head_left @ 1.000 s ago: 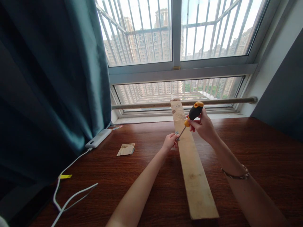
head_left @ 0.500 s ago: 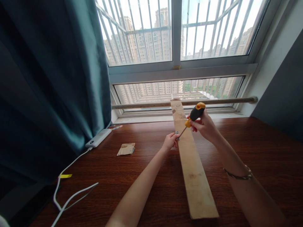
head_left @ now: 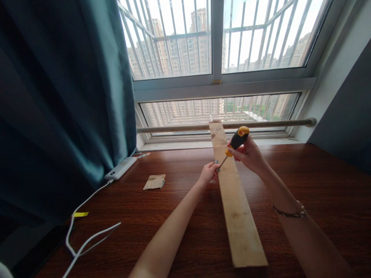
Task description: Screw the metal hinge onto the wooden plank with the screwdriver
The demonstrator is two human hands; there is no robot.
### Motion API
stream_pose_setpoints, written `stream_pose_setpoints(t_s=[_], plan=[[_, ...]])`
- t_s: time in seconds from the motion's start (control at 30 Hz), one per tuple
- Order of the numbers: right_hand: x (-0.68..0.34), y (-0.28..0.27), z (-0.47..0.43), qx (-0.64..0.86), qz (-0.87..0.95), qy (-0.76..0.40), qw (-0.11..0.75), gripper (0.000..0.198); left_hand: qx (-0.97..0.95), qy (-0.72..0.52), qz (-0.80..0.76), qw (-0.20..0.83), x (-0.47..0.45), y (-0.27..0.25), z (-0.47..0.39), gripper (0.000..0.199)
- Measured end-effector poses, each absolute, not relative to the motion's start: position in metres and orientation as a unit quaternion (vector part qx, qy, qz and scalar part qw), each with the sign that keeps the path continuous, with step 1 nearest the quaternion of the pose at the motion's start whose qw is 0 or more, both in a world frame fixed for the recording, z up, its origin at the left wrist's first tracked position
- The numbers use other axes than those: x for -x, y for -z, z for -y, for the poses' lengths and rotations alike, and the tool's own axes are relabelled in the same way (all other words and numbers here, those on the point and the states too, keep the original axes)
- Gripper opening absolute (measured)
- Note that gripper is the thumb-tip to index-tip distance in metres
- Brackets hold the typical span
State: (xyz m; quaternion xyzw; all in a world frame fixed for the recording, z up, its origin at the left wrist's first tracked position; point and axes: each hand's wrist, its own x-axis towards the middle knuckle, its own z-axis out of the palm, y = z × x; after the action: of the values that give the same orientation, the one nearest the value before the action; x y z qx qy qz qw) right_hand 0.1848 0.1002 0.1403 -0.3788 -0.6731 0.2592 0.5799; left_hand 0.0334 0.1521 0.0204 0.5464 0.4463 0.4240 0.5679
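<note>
The right hand (head_left: 249,155) grips a screwdriver (head_left: 239,138) while the left hand (head_left: 207,173) pinches a metal fitting (head_left: 217,162) on a wooden plank (head_left: 241,216).

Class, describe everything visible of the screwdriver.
The screwdriver has a thick black and yellow handle, plastic-looking, and a thin, metallic-looking shaft. Gripped by the right hand, it tilts over the wooden board, handle up and rightward, shaft slanting down toward the left hand; its tip is too small to make out.
</note>
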Motion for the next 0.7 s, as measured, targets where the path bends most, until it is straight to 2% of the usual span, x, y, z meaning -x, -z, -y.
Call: stream_pose_setpoints(t_s=[0.23, 0.33, 0.4, 0.57, 0.7], plan=[[-0.177, -0.143, -0.094, 0.461, 0.650, -0.157, 0.583, 0.055, -0.548, -0.427, -0.447, 0.564, -0.034, -0.019, -0.153, 0.024], [-0.179, -0.144, -0.091, 0.477, 0.651, -0.126, 0.577, 0.052, -0.556, -0.434, -0.433, 0.562, -0.033, -0.016, -0.155, 0.022], [-0.180, -0.146, -0.090, 0.479, 0.646, -0.140, 0.578, 0.049, -0.559, -0.440, -0.422, 0.562, -0.033, -0.014, -0.156, 0.021], [-0.174, -0.149, -0.088, 0.399, 0.624, -0.295, 0.603, 0.056, -0.543, -0.452, -0.407, 0.578, -0.034, -0.009, -0.159, 0.020], [-0.167, -0.142, -0.091, 0.400, 0.620, -0.260, 0.623, 0.054, -0.536, -0.456, -0.397, 0.589, -0.034, -0.008, -0.159, 0.020]])
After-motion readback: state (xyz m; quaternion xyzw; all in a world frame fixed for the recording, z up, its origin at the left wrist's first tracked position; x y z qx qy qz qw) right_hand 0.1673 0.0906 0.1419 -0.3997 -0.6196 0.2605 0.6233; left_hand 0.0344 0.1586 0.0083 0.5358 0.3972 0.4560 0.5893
